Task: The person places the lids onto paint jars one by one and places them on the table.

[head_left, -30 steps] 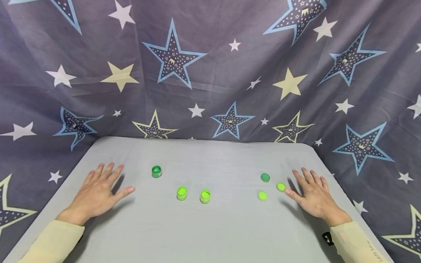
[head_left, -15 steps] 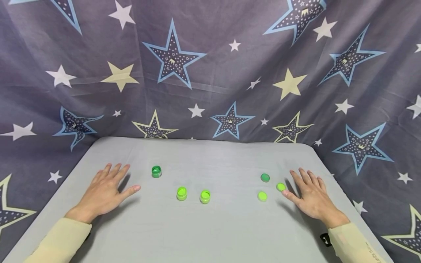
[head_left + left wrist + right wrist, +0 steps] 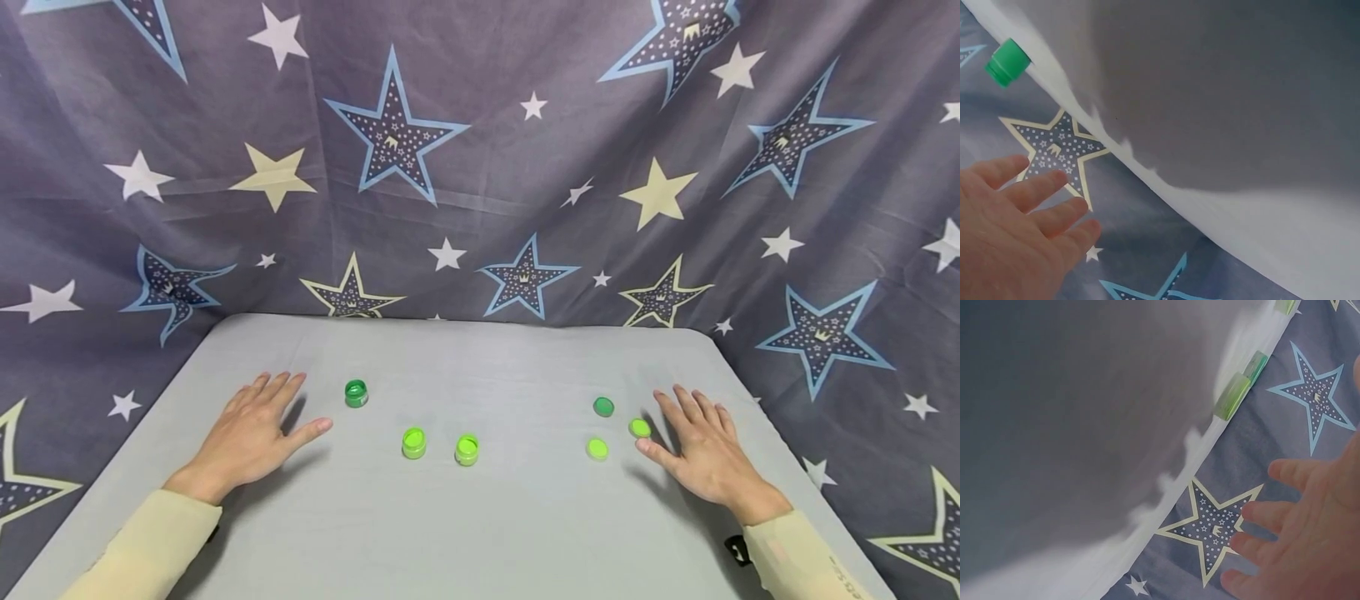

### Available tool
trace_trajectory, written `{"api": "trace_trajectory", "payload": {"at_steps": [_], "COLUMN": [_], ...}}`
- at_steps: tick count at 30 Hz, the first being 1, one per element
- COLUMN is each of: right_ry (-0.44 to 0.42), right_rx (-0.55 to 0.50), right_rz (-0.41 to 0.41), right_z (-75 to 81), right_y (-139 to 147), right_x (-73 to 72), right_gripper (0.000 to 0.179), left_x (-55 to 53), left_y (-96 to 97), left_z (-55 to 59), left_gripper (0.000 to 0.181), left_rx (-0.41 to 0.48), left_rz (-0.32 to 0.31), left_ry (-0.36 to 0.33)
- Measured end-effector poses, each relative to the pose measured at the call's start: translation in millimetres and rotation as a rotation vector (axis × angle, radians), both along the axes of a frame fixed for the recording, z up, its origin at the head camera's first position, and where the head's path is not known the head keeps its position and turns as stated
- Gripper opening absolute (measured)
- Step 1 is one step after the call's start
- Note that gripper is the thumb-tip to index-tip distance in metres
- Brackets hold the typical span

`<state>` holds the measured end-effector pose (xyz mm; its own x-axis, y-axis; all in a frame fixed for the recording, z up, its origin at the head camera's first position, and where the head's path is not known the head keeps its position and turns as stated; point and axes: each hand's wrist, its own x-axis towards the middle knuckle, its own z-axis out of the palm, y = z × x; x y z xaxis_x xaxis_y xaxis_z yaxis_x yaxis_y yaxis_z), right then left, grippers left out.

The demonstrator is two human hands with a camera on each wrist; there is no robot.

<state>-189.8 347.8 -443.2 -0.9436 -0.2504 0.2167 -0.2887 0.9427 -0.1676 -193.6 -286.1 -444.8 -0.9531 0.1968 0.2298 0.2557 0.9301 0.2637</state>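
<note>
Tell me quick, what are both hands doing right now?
Left hand: open, holding nothing, near the dark green jar.
Right hand: open, holding nothing, near the lids.

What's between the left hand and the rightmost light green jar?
Head view: between the left hand and the rightmost jar sits the other light green jar, with bare tabletop either side.

Even light washes the pale tabletop (image 3: 480,533), soft shadows spilling toward 4 o'clock from the left hand (image 3: 247,437) and 8 o'clock from the right hand (image 3: 708,458); both wrist views look dim, hazy.
</note>
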Motion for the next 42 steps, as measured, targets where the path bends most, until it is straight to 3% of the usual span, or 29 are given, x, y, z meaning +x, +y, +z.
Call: {"api": "trace_trajectory", "payload": {"at_steps": [6,15,29,42], "right_ry": [0.009,0.013,0.019,0.038], "right_rx": [-0.006,-0.010,-0.034,-0.050], "right_rz": [0.014,0.035,0.073,0.099], "right_z": [0.2,0.2,0.6,-0.5], "right_y": [-2,-10,-20,-29], "right_x": [0.2,0.2,1.5,0.1], "right_gripper": [0.084,0.083,0.083,0.083], "left_x": [-4.1,-10.5,-25.1,-36.8], "left_y": [5.7,14.4,26.7,36.0], "left_z": [0.8,2.5,2.4,-1.4], "left_gripper": [0.095,0.092,0.095,0.075], "left_rx": [0.026,0.101,0.144,0.220], "left_rz": [-0.010,-0.002,0.016,0.022], "left_ry": [0.015,-0.001,-0.037,-0.035]}}
